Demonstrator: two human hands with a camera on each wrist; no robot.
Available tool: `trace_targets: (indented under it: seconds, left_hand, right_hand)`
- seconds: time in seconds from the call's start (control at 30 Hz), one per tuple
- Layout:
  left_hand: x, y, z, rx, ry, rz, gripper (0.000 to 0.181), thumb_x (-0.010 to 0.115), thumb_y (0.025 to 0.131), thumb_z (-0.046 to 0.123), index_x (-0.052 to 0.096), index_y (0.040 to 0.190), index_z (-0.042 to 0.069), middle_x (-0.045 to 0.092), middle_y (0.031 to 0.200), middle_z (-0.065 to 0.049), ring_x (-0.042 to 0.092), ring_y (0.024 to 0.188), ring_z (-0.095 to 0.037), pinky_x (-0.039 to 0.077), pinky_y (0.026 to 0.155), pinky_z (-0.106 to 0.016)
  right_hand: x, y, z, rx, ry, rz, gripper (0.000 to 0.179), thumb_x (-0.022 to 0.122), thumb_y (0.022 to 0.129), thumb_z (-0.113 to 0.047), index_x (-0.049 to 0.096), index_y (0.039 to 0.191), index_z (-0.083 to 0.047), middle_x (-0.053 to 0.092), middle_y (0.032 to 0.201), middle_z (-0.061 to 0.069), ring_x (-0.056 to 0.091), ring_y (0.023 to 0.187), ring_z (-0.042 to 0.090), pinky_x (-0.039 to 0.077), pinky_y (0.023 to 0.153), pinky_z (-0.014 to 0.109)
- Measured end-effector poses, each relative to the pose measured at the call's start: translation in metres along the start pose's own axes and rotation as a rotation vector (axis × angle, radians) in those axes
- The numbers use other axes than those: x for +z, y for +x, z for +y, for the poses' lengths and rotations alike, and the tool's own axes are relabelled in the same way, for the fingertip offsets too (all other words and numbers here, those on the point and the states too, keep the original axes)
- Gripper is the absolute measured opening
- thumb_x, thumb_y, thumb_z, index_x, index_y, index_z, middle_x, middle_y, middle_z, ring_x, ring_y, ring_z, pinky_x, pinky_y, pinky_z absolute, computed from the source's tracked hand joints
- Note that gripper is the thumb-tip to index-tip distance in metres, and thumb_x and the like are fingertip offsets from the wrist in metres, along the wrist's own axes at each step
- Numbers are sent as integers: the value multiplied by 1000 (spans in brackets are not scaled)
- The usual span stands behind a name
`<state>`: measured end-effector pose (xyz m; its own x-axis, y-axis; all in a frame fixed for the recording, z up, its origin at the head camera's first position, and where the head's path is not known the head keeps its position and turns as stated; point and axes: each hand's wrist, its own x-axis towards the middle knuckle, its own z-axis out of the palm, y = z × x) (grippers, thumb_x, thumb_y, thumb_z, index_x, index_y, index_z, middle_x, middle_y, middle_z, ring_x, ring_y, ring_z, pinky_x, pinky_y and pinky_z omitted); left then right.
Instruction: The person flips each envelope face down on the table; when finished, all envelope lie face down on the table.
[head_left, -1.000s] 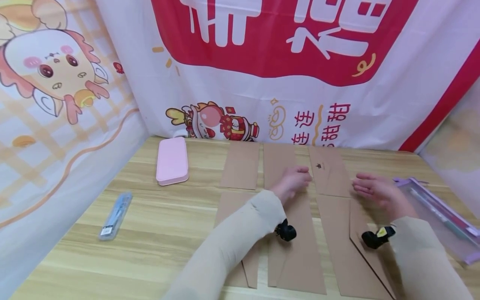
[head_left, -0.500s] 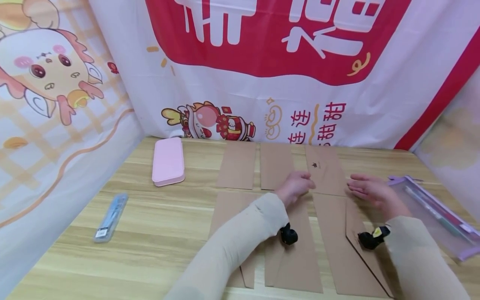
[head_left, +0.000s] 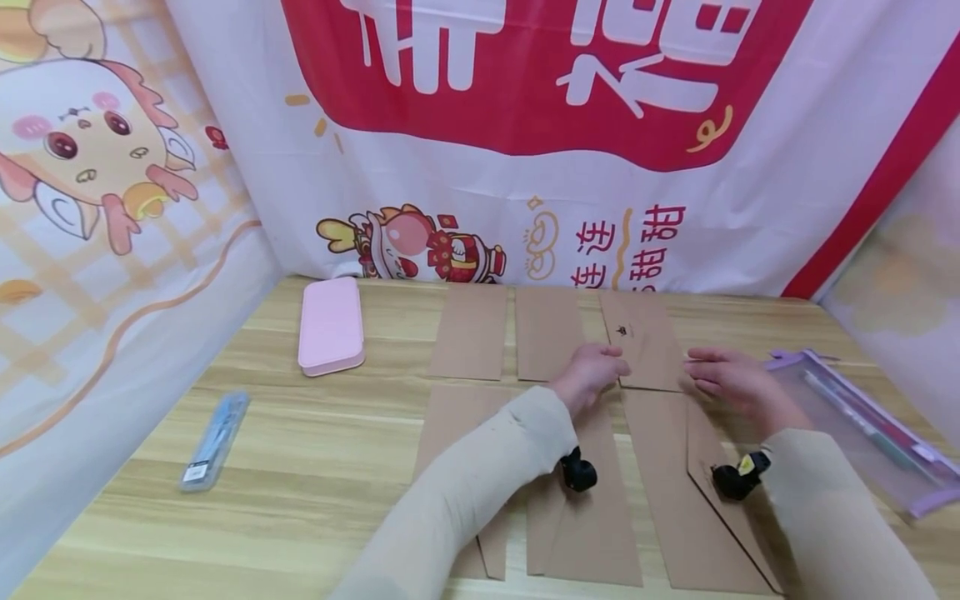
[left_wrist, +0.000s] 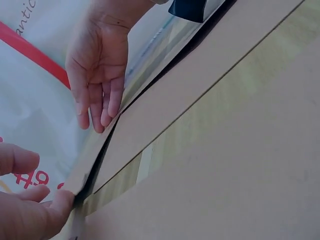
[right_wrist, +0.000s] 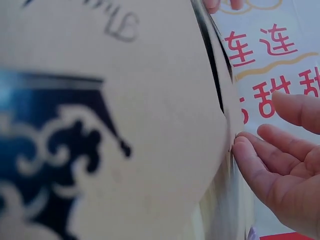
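Nudged slightly leftward, the rectangular brown crown-printed paper envelope lies between left hand and right hand, both grips wide; five other envelopes look placed, only straightening seemingly remains.

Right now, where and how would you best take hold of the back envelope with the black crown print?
Probably I'd take this envelope by both side edges, near its front corners: left hand from the left, right hand from the right. It's thin, and table shows along both sides, while another envelope crowds its near edge.
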<state>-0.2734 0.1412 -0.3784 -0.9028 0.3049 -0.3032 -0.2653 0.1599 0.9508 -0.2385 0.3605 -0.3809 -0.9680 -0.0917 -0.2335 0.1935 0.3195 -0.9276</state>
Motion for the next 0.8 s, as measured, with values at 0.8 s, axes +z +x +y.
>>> trace_targets:
  seconds: [0.8]
  left_hand:
    - [-27, -1, -4, 211, -75, 145, 39, 58, 76, -12, 63, 113, 2, 63, 103, -6, 58, 93, -17, 53, 79, -29]
  right_hand:
    - [38, 17, -23, -40, 25, -43, 54, 46, 93, -2, 20, 133, 23, 54, 114, 10, 56, 86, -6, 50, 85, 18]
